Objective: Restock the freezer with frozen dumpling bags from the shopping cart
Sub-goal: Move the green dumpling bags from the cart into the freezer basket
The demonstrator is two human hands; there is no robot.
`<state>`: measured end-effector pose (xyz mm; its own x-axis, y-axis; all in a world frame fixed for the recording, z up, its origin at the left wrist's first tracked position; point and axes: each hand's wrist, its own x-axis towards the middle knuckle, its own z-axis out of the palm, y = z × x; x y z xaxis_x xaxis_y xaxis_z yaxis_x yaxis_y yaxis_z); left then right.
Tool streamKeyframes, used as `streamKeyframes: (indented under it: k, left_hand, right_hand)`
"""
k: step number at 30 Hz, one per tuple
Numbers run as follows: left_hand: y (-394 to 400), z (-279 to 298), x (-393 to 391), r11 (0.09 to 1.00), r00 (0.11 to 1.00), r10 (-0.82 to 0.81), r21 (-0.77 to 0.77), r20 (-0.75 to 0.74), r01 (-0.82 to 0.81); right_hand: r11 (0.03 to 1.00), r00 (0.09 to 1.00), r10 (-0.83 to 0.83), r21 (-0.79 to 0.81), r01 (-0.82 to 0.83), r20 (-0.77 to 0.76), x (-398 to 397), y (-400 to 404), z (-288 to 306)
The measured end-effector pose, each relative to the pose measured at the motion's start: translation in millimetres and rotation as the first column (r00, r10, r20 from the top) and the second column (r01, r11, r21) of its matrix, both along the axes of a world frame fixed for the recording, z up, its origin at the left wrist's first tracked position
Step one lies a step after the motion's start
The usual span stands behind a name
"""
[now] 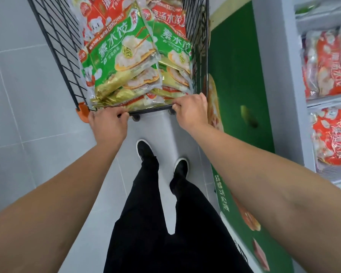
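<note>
Gripping the black wire shopping cart (53, 42) by its near handle bar, both hands were curled round the rail: the left hand (108, 123) at about seven o'clock of the load, the right hand (191, 111) at about five o'clock, fingers wrapped over the bar and pressed together. The green and red plastic frozen dumpling bags (124, 56) lay heaped in the basket at twelve o'clock. The white upright freezer (283, 75) stood at three o'clock, red bags already on its shelves (door not visible). The step seemed to be parking the cart; it would go best stopped just beside the shelves, so each bag needs only a short turn.
</note>
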<state>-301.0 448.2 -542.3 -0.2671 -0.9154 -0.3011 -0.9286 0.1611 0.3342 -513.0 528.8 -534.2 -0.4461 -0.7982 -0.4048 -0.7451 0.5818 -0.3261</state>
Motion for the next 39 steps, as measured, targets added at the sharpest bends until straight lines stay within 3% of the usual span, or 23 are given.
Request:
streamKeyframes:
  k: [13, 24, 39]
  left_hand:
    - [102, 3, 21, 0.999, 1.000, 0.008, 0.037, 0.010, -0.008]
    - [147, 7, 30, 0.999, 1.000, -0.012, 0.041, 0.013, 0.011]
    - [189, 12, 37, 0.995, 0.999, 0.048, 0.092, -0.018, -0.046]
  right_hand:
    - [0.999, 0.998, -0.029, -0.022, 0.031, 0.057, 27, 109, -4]
    - [0.999, 0.998, -0.052, 0.019, 0.051, 0.041, 43, 150, 4]
    - [0.997, 0.997, 0.075, -0.019, -0.075, 0.016, 39, 194, 2]
